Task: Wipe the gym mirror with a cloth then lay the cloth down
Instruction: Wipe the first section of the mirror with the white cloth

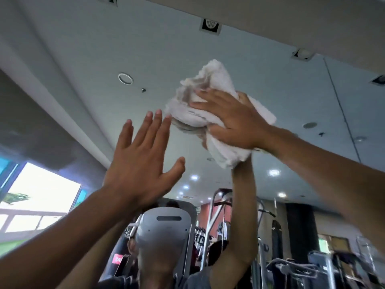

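The gym mirror (83, 59) fills the view ahead and reflects the ceiling and the room. High on the glass, my right hand (231, 117) presses a crumpled white cloth (200, 94) flat against it, fingers spread and straight. The cloth bulges out above and below that hand. My left hand (141, 161) is raised beside it, lower and to the left, fingers straight and spread, palm toward the glass, holding nothing. Whether it touches the mirror is unclear.
In the mirror I see my reflection wearing a grey headset (164, 232), my reflected arm (239, 215) reaching up to the cloth, gym machines (220, 215), a bright window (39, 197) at left and ceiling lights. The mirror's top edge (270, 32) runs above the cloth.
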Motion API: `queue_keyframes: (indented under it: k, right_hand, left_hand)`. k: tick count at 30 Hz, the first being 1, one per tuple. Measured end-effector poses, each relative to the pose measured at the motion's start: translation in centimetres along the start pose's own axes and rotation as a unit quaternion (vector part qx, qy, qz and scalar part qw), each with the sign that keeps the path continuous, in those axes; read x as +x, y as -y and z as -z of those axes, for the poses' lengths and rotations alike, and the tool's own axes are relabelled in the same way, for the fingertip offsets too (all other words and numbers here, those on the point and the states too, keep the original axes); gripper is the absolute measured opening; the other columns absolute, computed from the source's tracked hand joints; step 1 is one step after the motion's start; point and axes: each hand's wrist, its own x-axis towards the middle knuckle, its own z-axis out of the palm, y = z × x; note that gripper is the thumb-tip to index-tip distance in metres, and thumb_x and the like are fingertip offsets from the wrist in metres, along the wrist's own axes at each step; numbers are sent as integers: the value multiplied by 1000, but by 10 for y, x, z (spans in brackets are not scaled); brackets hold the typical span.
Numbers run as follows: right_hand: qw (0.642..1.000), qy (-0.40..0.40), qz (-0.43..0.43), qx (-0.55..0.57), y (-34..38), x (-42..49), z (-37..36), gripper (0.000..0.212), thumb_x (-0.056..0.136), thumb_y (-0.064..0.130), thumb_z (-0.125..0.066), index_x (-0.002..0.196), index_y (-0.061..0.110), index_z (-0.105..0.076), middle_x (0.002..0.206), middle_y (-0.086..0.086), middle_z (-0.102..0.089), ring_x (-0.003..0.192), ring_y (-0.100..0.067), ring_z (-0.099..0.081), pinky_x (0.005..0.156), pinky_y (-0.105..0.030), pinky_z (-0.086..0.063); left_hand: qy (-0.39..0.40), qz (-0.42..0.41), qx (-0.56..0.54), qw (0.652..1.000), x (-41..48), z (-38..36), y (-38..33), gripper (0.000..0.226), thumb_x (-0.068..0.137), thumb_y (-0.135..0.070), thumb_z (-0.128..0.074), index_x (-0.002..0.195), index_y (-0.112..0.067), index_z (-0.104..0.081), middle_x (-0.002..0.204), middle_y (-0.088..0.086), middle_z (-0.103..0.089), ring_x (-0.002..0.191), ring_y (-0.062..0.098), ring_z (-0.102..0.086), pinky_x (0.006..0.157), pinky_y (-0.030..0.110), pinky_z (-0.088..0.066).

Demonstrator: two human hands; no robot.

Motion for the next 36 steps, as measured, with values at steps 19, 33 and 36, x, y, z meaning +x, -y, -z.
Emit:
queue_keyframes:
  k: [19, 33, 36]
  right_hand:
    - [999, -1, -46, -20, -21, 14, 5, 71, 81, 55, -25, 151, 43, -30, 161, 10, -26, 148, -13, -20, 111, -53, -17]
    - [997, -48, -50, -25, -5, -11, -3, 68, 82, 51, -29, 149, 40, -37, 159, 8, -33, 145, -13, -26, 109, -47, -21]
    - [956, -96, -275, -43, -29, 7, -5, 58, 91, 52, -31, 147, 37, -38, 156, 7, -36, 143, -19, -29, 108, -54, -23]
  left_hand:
    - [21, 7, 6, 1000, -2, 4, -3, 89, 88, -67, -11, 161, -16, -5, 168, 2, 4, 154, 13, 11, 124, 43, 7]
    - [-34, -11, -29, 999, -5, -5, -2, 76, 96, -58, -31, 152, -7, -22, 164, 11, -25, 155, 19, -11, 123, 46, -4]
    - [-43, -3, -44, 998, -6, -5, -4, 67, 96, -59, -29, 147, -21, -8, 163, 10, -29, 154, 20, -12, 124, 51, -11]
